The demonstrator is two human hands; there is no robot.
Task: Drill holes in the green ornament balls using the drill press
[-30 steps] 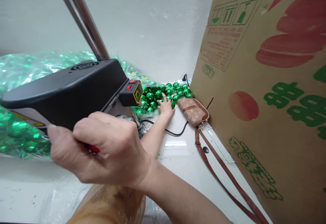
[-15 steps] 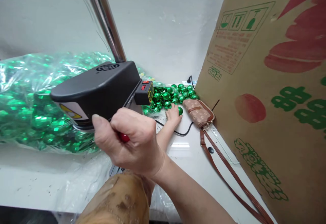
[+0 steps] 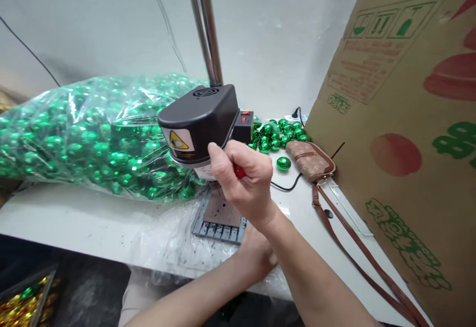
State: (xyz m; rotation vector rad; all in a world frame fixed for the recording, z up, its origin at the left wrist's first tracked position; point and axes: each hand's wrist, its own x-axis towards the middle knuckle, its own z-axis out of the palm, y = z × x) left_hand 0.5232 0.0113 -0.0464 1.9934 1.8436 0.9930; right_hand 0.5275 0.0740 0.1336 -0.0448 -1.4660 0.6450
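Observation:
My right hand [image 3: 250,180] is closed round a red knob [image 3: 239,171] on the near side of a black machine head [image 3: 197,113], which sits on a steel column and looks like a small bench drill. Below the head is its grey slotted base [image 3: 217,232] with a flat plate [image 3: 221,208], strewn with dark specks. By the base's right front corner my left hand [image 3: 257,247] is curled in, partly behind my right forearm; anything in it is hidden. Loose shiny green ball ornaments [image 3: 275,136] lie behind the machine, and a single green ball [image 3: 283,163] is apart from them.
A big clear bag of green balls [image 3: 92,138] fills the table's left. On the right are a brown purse [image 3: 310,161] with a long strap and a tall cardboard box [image 3: 394,178]. A black cable crosses the white table. Gold balls [image 3: 22,304] show at lower left.
My left hand has come back from the loose green balls to beside the machine's base. My right hand stays on the red knob. The view has shifted, showing more of the bag and base.

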